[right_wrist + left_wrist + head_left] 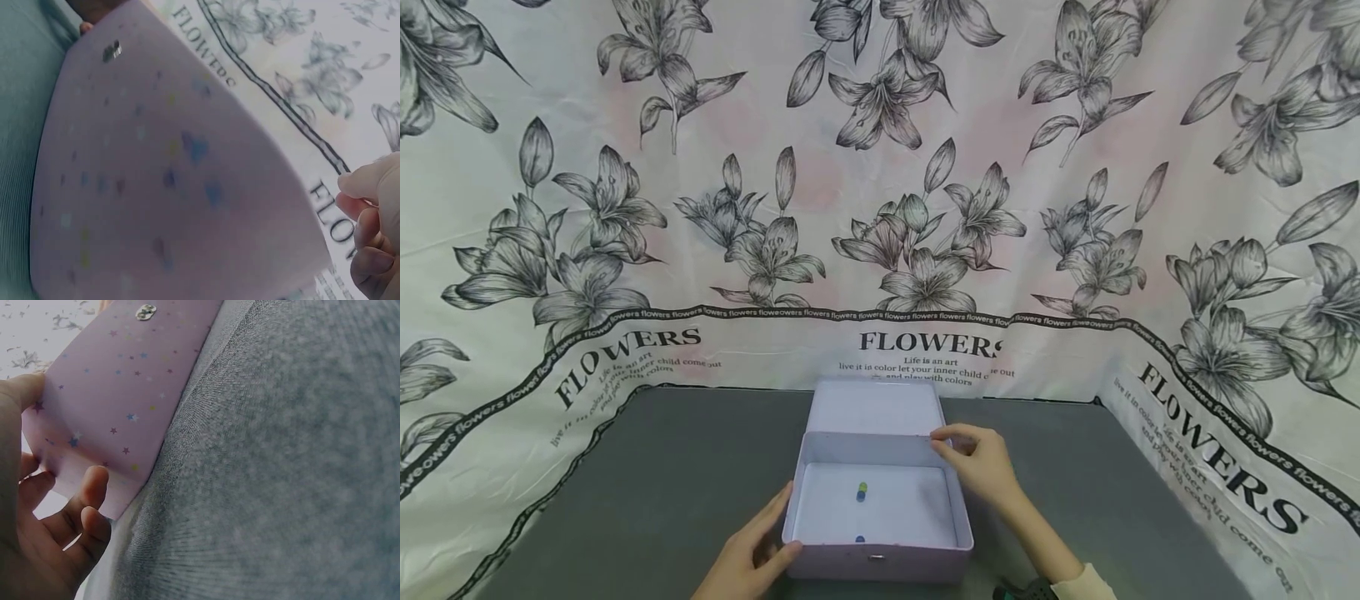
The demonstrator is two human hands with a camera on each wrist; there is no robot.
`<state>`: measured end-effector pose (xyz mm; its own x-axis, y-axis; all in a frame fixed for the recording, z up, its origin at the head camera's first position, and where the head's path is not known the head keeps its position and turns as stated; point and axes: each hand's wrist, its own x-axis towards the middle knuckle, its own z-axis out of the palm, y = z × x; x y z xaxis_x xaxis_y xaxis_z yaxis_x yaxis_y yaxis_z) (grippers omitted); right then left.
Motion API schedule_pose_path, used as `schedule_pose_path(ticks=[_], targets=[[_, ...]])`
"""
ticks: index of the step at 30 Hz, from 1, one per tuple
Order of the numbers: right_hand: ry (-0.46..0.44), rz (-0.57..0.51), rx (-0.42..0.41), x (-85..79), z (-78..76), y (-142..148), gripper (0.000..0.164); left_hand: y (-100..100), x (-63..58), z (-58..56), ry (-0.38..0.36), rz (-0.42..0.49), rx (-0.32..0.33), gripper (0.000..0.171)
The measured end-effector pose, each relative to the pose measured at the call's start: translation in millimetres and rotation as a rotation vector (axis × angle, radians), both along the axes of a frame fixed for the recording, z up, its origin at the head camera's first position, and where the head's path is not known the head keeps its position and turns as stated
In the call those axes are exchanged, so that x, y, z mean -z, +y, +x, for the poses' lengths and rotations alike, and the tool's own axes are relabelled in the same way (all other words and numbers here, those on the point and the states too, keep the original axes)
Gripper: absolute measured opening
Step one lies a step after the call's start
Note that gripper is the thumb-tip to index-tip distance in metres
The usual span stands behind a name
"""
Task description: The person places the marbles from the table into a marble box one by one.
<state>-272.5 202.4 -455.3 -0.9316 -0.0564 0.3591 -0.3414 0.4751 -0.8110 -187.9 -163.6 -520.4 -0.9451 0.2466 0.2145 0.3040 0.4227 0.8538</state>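
A pale lilac tin box (pixel 880 564) with a star print stands with its lid (pixel 877 406) tipped back. Inside lie a small green piece (pixel 862 486) against a small blue piece (pixel 861 497), and another blue piece (pixel 860 539) by the front wall. My left hand (pixel 752 542) grips the front left corner, thumb at the front rim and fingers along the side. At the back right corner, my right hand (pixel 985 467) has thumb and forefinger tips close together over the rim. I cannot tell whether anything is between them.
The box rests on a dark grey cloth-covered table (pixel 700 467). A white curtain (pixel 812 192) printed with lilies hangs around the back and sides. A dark strap (pixel 1026 590) shows at the right wrist, beside a cream sleeve (pixel 1084 583).
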Motion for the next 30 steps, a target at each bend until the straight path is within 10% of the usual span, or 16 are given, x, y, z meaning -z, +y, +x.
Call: schedule_pose_path(ticks=[30], targets=[[-0.121,-0.007,0.181,38.1,29.5,85,0.02,-2,0.2,0.2,-0.024,0.004,0.012,0.075]])
